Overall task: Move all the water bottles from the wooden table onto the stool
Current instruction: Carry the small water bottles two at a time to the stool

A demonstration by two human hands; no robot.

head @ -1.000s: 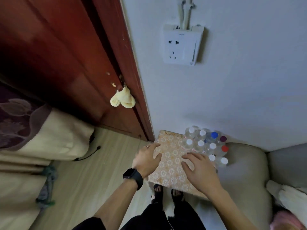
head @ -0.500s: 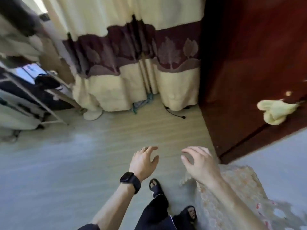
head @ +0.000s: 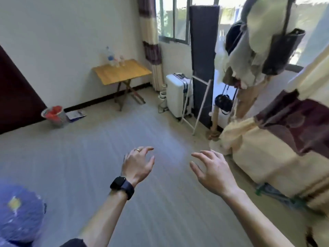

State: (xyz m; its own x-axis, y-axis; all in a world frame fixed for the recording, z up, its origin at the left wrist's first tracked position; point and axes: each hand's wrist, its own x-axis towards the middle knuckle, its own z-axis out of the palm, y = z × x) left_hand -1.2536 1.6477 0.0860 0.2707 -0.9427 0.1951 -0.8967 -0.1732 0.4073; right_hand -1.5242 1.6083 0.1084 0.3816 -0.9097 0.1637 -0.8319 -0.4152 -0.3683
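A small folding wooden table (head: 122,73) stands against the far white wall. A few clear water bottles (head: 114,58) are grouped at its back edge by the wall. My left hand (head: 138,164), with a black watch on the wrist, hovers over the floor with loosely spread fingers and holds nothing. My right hand (head: 211,169) hangs beside it, fingers relaxed and empty. Both hands are far from the table. The stool is out of view.
A white suitcase (head: 179,96) and a dark upright panel (head: 203,59) stand by the window. A clothes rack with hanging garments (head: 249,45) and a curtain (head: 277,139) fill the right. A bin (head: 54,114) sits by the left wall. A blue patterned object (head: 19,216) lies at lower left.
The view has swung away from the stool with its bottles, past the door and curtain, to the room with the wooden table. Both hands left the stool top and hang empty.
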